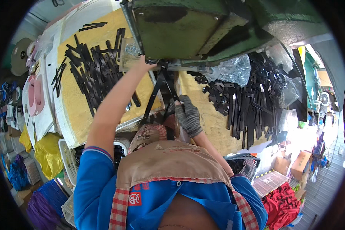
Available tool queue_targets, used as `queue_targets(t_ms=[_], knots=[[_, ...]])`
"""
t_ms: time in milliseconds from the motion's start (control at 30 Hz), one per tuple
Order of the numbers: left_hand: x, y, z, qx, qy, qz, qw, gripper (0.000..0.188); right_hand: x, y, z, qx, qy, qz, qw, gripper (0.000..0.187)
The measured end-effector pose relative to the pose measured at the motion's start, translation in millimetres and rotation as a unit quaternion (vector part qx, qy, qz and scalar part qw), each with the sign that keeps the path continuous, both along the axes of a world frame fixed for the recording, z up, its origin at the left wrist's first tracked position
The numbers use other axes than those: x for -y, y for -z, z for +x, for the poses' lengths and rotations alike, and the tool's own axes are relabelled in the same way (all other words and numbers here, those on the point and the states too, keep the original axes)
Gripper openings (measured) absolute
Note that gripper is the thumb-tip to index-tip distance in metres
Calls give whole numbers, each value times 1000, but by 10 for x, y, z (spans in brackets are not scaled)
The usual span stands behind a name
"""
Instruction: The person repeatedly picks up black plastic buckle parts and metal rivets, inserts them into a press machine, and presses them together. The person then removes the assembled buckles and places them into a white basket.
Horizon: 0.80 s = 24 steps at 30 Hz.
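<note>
Knit-gloved right hand (pixel 188 115) on flat black strips (pixel 163 90)

Bright daylight from right, heavy fisheye-edge distortion

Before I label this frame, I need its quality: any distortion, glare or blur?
Head view: fisheye bends the green machine and the edges of the yellow pads; daylight washes out the right rim; the left hand is slightly soft; the gloved right hand is sharper.
</note>
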State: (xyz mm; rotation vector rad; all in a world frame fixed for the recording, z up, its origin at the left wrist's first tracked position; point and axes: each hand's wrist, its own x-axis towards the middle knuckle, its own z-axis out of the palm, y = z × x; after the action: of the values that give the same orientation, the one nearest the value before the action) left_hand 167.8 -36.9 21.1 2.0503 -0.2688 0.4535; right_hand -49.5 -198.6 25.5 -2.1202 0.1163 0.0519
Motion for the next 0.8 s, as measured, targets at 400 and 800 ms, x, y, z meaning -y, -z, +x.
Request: queue_targets(t_ms=[400,800], knots=[[219,149,498,-62,38,144,987,12,1370,922,-30,81,140,-485,859,69],[-322,10,-789,-115,44,-7,992,8,911,684,158,161,67,-290,941,51]])
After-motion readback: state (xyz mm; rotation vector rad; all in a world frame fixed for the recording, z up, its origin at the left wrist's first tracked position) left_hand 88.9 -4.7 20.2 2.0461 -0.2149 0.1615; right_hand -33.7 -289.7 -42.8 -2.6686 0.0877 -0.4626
